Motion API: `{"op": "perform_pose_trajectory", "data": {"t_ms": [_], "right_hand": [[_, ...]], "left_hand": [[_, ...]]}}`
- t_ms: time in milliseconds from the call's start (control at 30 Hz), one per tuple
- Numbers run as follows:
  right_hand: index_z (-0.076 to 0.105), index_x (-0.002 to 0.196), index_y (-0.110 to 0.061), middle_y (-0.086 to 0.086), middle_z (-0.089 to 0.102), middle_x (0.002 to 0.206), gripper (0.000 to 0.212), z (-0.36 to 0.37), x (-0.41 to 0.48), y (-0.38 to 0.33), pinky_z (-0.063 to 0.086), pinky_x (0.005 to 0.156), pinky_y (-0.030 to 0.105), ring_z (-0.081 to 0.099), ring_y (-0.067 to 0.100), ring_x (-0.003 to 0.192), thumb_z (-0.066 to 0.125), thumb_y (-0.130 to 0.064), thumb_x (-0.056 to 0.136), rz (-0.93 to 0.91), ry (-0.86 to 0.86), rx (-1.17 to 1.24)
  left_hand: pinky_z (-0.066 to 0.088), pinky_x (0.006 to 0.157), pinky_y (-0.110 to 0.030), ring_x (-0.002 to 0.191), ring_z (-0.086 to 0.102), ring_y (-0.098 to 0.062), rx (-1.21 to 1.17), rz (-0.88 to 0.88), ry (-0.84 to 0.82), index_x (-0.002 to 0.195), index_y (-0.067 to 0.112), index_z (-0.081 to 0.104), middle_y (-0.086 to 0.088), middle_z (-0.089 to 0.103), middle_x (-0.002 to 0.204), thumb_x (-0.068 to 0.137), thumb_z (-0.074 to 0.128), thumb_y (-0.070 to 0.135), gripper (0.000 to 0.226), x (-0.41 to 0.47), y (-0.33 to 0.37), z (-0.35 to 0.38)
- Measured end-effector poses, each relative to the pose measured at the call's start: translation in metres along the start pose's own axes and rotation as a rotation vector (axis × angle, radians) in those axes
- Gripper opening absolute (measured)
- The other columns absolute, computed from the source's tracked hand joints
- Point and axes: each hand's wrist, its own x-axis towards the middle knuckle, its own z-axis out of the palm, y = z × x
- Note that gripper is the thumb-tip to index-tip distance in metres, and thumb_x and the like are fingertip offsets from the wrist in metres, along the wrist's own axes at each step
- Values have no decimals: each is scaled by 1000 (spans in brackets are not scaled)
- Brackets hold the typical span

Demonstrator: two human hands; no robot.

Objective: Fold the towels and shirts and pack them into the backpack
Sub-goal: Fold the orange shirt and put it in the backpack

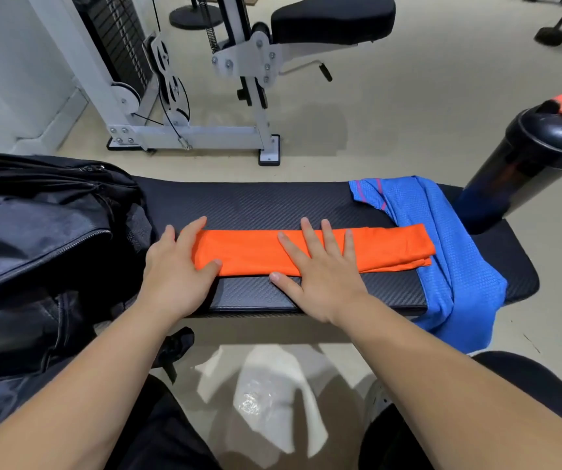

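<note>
An orange cloth, folded into a long narrow strip, lies across the black padded bench. My left hand rests at its left end, fingers spread, thumb and fingertips touching the fabric. My right hand presses flat on the strip's middle with fingers apart. A blue mesh shirt lies crumpled at the bench's right end and hangs over the front edge; the orange strip's right end overlaps it. The black backpack sits unzipped at the left end of the bench.
A black shaker bottle with an orange cap stands at the far right of the bench. A white cable weight machine stands on the floor behind. My knees are below the bench's front edge.
</note>
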Motion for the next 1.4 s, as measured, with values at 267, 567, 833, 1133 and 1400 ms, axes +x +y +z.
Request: {"op": "perform_pose_trajectory", "data": {"t_ms": [267,567,833,1133,1400], "right_hand": [[-5,157,-47,0,-12,168,80,3,1,-1,-13,118,61,-17,33,153,3,-84,86,17,40,-5],[-5,156,-47,-1,-12,169,80,-1,3,-2,-12,118,62,-17,32,153,6,-84,86,32,16,19],[-4,158,-41,2,-20,167,87,-13,-5,-26,-18,114,66,-24,34,151,9,-85,84,23,-19,53],[-8,158,-40,0,-27,165,92,-6,8,-53,-22,112,65,-34,32,147,10,-88,82,21,-100,138],[15,161,-20,2,2,169,70,-42,15,-47,-4,125,39,-8,21,155,39,-52,103,40,36,912]], "left_hand": [[41,107,-47,118,53,-33,-69,-7,26,119,45,65,-2,62,121,82,72,29,41,8,2,-8],[47,78,-24,90,60,-6,-546,-11,24,99,37,73,10,66,110,81,71,4,38,-3,12,-28],[54,75,-31,86,67,-20,-916,-198,24,101,26,76,-6,70,104,77,78,-3,38,-10,2,-28],[58,80,-37,86,67,-17,-916,-97,175,99,25,76,-5,72,102,73,80,-1,37,-20,33,-58],[55,78,-30,82,63,-8,-681,87,269,97,32,73,9,72,100,73,79,6,36,-24,96,-76]]}}
